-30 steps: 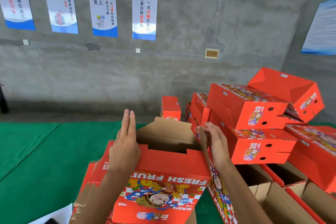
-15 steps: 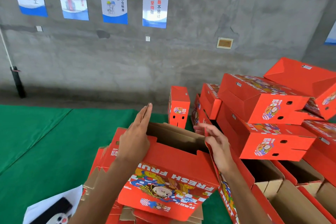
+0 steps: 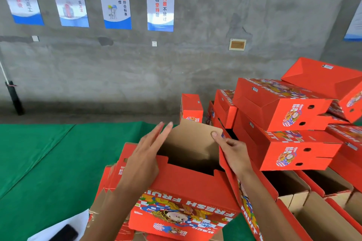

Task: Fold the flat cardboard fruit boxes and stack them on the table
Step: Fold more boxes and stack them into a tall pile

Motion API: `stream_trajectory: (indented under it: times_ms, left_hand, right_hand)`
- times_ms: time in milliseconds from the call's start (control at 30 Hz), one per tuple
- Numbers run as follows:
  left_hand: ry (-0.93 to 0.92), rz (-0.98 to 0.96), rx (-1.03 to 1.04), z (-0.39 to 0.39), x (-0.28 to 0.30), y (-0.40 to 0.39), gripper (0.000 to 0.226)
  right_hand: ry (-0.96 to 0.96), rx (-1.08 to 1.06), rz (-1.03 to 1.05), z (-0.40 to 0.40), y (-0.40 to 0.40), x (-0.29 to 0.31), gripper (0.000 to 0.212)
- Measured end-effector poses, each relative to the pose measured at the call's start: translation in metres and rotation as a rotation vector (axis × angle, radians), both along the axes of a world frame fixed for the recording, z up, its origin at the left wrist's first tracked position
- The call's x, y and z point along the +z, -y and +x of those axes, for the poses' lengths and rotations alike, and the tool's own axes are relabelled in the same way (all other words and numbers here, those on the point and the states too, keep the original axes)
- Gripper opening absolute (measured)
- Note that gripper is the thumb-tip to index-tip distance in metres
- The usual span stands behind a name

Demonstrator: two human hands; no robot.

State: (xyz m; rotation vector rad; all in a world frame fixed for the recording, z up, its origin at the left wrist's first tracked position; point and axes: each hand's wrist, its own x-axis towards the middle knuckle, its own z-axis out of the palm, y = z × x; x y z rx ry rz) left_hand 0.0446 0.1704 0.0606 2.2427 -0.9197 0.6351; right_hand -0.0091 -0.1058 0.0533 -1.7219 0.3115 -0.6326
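Observation:
A red "FRESH FRUIT" cardboard box (image 3: 188,191) stands half opened in front of me, its brown inside showing. My left hand (image 3: 145,154) lies flat with straight fingers against the box's left wall. My right hand (image 3: 233,150) pinches the far brown flap (image 3: 194,135) at its right corner, thumb on top. The box rests on a pile of flat red boxes (image 3: 111,180). A heap of folded red boxes (image 3: 284,115) is stacked at the right.
The table carries a green cloth (image 3: 49,158). Open folded boxes (image 3: 321,211) with brown insides sit at lower right. A white sheet with a dark object (image 3: 62,231) lies at lower left. A concrete wall with posters (image 3: 160,0) stands behind.
The far brown flap has swung up higher, held by my right hand. My left hand has straightened along the left wall. The camera moved closer.

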Motion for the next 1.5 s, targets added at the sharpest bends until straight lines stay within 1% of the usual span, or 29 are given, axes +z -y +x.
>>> stream_trajectory:
  times_ms: [67,133,167,200,233,267,333,367,400,500,533,600,633,733,800,867,933,967,1033,1067,1133,1167,1200,1233,1267,1333,1367,1433,1500]
  left_hand:
    - [-0.047,-0.036,-0.084,0.0,-0.006,-0.004,0.097]
    - [-0.047,-0.004,-0.115,0.001,-0.009,-0.005,0.078]
    - [-0.026,0.023,-0.121,0.004,-0.011,-0.005,0.065]
    - [-0.009,0.041,-0.121,0.008,-0.012,-0.005,0.048]
    - [-0.022,0.039,-0.118,0.012,-0.013,-0.005,0.034]
    - [-0.062,0.025,-0.12,0.016,-0.013,-0.004,0.028]
    - [-0.152,0.015,-0.138,0.02,-0.014,-0.002,0.037]
    - [-0.181,0.019,-0.136,0.021,-0.014,0.0,0.043]
    - [-0.19,0.012,-0.129,0.021,-0.015,0.002,0.046]
    - [-0.207,-0.058,-0.088,0.023,-0.02,0.002,0.048]
    - [-0.225,-0.084,-0.079,0.023,-0.021,0.001,0.05]
    - [-0.24,-0.12,-0.067,0.024,-0.022,0.0,0.056]
    - [-0.24,-0.126,-0.06,0.024,-0.023,0.0,0.062]
    - [-0.288,-0.13,-0.088,0.025,-0.027,-0.001,0.088]
    - [-0.312,-0.105,-0.179,0.03,-0.026,-0.005,0.096]
    - [-0.291,-0.078,-0.229,0.034,-0.026,-0.007,0.091]
    - [-0.284,-0.099,-0.244,0.032,-0.027,-0.007,0.086]
    - [-0.274,-0.122,-0.249,0.03,-0.027,-0.007,0.082]
    - [-0.262,-0.172,-0.255,0.027,-0.028,-0.006,0.069]
    - [-0.254,-0.188,-0.243,0.025,-0.03,-0.006,0.059]
    - [-0.285,-0.259,-0.247,0.024,-0.035,-0.007,0.042]
    - [-0.343,-0.294,-0.257,0.022,-0.034,-0.007,0.036]
    - [-0.424,-0.3,-0.253,0.018,-0.032,-0.007,0.029]
    - [-0.485,-0.267,-0.222,0.015,-0.03,-0.007,0.027]
    - [-0.491,-0.204,-0.179,0.013,-0.028,-0.007,0.037]
    - [-0.382,0.021,-0.048,0.012,-0.026,-0.005,0.074]
    - [-0.339,0.132,0.02,0.011,-0.024,-0.002,0.087]
    - [-0.306,0.254,0.138,0.013,-0.019,0.009,0.099]
    - [-0.299,0.337,0.232,0.017,-0.016,0.021,0.103]
  right_hand:
    - [-0.022,-0.114,-0.167,0.01,-0.003,0.001,0.066]
    - [-0.039,-0.243,-0.38,0.019,-0.01,-0.005,0.053]
    - [-0.035,-0.263,-0.447,0.021,-0.013,-0.008,0.047]
    - [-0.002,-0.236,-0.475,0.021,-0.014,-0.011,0.044]
    - [0.043,-0.175,-0.428,0.019,-0.013,-0.014,0.044]
    - [0.075,-0.098,-0.319,0.016,-0.011,-0.013,0.047]
    - [0.044,-0.023,-0.042,0.004,-0.006,-0.009,0.057]
    - [0.002,-0.005,0.038,-0.003,-0.002,-0.009,0.059]
    - [-0.017,0.016,0.049,-0.01,0.001,-0.011,0.059]
    - [0.058,0.148,0.004,-0.029,0.002,-0.024,0.054]
    - [0.074,0.19,0.007,-0.035,-0.001,-0.027,0.045]
    - [0.076,0.201,-0.047,-0.039,-0.002,-0.038,0.025]
    - [0.062,0.187,-0.098,-0.038,-0.001,-0.043,0.029]
    - [-0.044,0.132,-0.239,-0.034,-0.001,-0.045,0.051]
    - [-0.065,0.124,-0.264,-0.034,-0.001,-0.045,0.051]
    - [-0.042,0.136,-0.213,-0.035,-0.003,-0.044,0.04]
    - [-0.013,0.136,-0.118,-0.042,-0.007,-0.041,0.025]
    - [0.026,0.143,-0.112,-0.046,-0.009,-0.041,0.026]
    - [0.072,0.168,-0.159,-0.053,-0.011,-0.044,0.05]
    - [0.065,0.178,-0.179,-0.055,-0.011,-0.046,0.052]
    - [0.029,0.181,-0.255,-0.056,-0.008,-0.052,0.035]
    - [-0.021,0.181,-0.323,-0.055,-0.007,-0.054,0.035]
    - [-0.086,0.184,-0.377,-0.055,-0.006,-0.054,0.045]
    - [-0.154,0.173,-0.422,-0.055,-0.005,-0.053,0.055]
    - [-0.203,0.159,-0.454,-0.053,-0.004,-0.051,0.062]
    - [-0.237,0.134,-0.52,-0.049,-0.003,-0.046,0.068]
    - [-0.245,0.128,-0.564,-0.045,-0.004,-0.045,0.068]
    - [-0.27,0.089,-0.667,-0.037,-0.009,-0.044,0.065]
    - [-0.309,0.038,-0.753,-0.032,-0.013,-0.045,0.064]
